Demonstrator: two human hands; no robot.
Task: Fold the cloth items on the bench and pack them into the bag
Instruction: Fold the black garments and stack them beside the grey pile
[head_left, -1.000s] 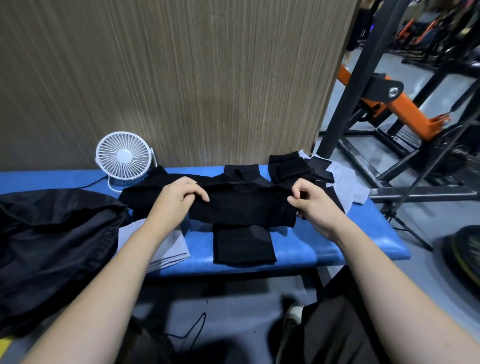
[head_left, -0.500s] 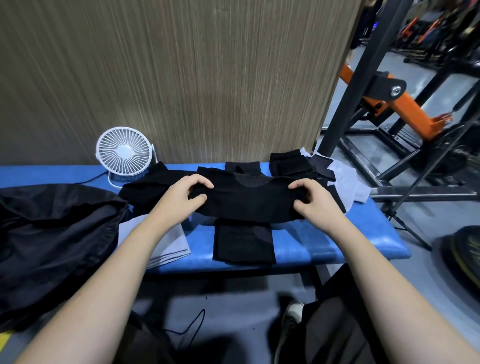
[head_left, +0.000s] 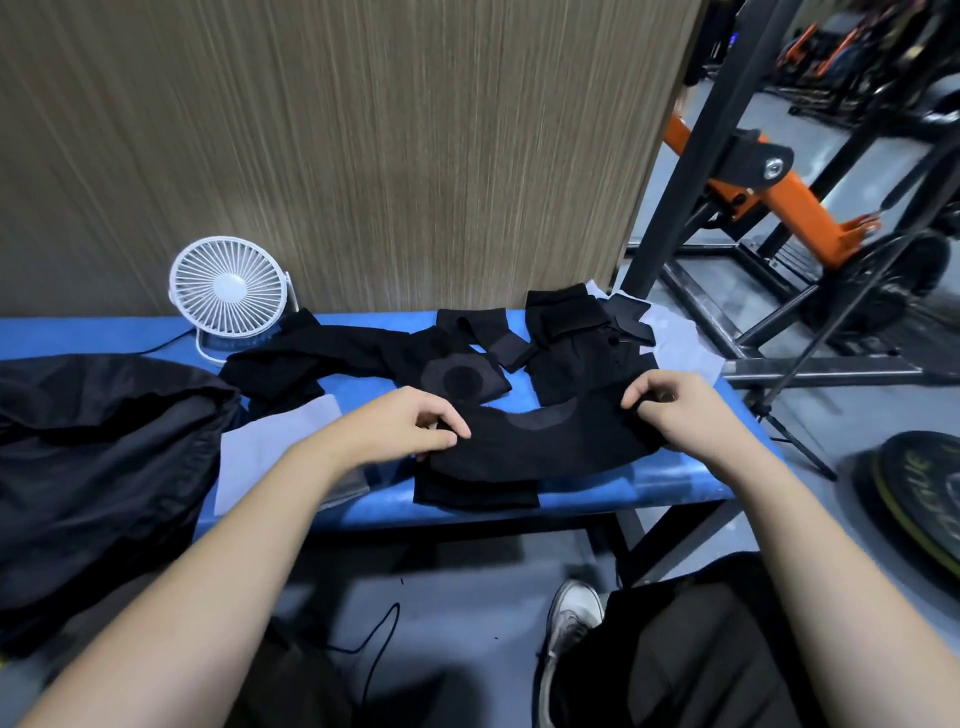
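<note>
A black cloth piece (head_left: 545, 444) lies folded near the front edge of the blue bench (head_left: 649, 483). My left hand (head_left: 405, 423) pinches its left end and my right hand (head_left: 675, 410) pinches its right end. Behind it, more black cloth (head_left: 374, 353) stretches across the bench, with another black piece (head_left: 576, 332) at the back right. A large black bag (head_left: 98, 457) slumps over the bench's left end. A pale grey cloth (head_left: 270, 447) lies between the bag and my left hand.
A small white fan (head_left: 228, 288) stands at the back left against a wood-grain wall. A light grey cloth (head_left: 680, 340) lies at the bench's right end. Black and orange gym frames (head_left: 779, 182) and a weight plate (head_left: 919, 493) stand on the floor to the right.
Both hands have drawn the black cloth toward the front edge, laying it over its lower part. More black cloth behind it has come into sight.
</note>
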